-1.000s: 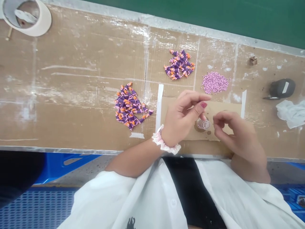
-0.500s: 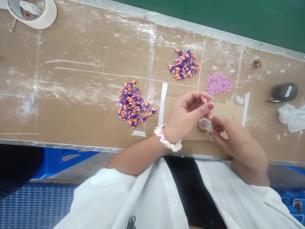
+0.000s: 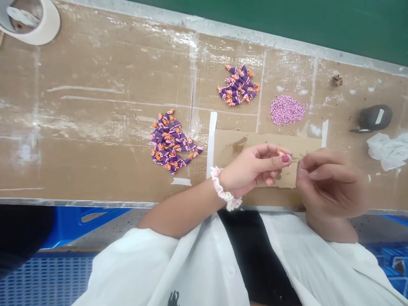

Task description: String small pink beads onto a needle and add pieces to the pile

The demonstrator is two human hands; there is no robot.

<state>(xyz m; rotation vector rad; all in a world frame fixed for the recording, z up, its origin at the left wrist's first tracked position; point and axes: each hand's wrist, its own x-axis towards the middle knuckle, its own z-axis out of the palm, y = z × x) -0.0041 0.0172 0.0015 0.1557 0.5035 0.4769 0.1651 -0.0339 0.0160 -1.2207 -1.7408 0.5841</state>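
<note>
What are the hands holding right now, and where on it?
Left hand pinches a small orange-pink piece between thumb and fingertips. Right hand is pinched shut beside it; its contents cannot be told.

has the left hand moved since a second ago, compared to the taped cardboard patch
Yes. The left hand has come down toward the near edge of the cardboard patch, fingertips now level with the right hand; it pinches a small orange piece.

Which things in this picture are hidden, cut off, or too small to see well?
- Small orange piece, head view: mostly covered by the left hand fingertips; too small to identify.
- Right hand: its own curled fingers hide whatever it pinches.
- Tape roll: cut by the top-left edge.
- Pink beads: too tiny to tell apart.
</note>
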